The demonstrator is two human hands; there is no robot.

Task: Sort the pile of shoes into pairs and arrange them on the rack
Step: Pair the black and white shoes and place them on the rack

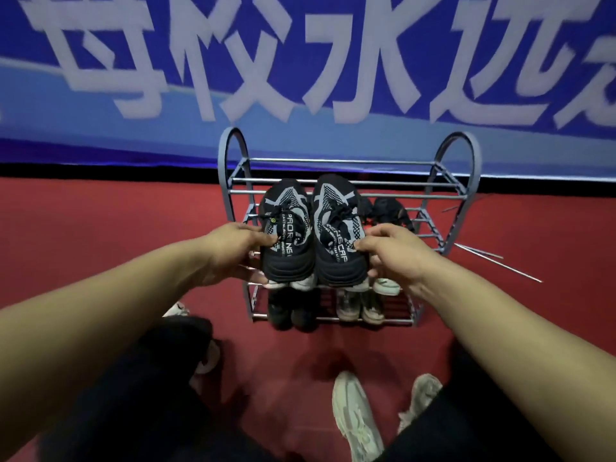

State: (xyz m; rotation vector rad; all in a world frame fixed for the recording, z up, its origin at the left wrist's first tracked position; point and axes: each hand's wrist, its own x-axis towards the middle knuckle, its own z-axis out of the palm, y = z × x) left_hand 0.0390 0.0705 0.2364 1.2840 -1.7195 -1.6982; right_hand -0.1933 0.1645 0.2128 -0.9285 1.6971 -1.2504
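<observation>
The black-and-grey shoes are each pinched at the collar: left hand fingers clamped on the left shoe, right hand fingers clamped on the right. Held side by side, toes forward, they hang at the rack front edge, likely bound for its bare top rails. Paired shoes fill the lower tiers; pale sneakers wait on the floor.
</observation>
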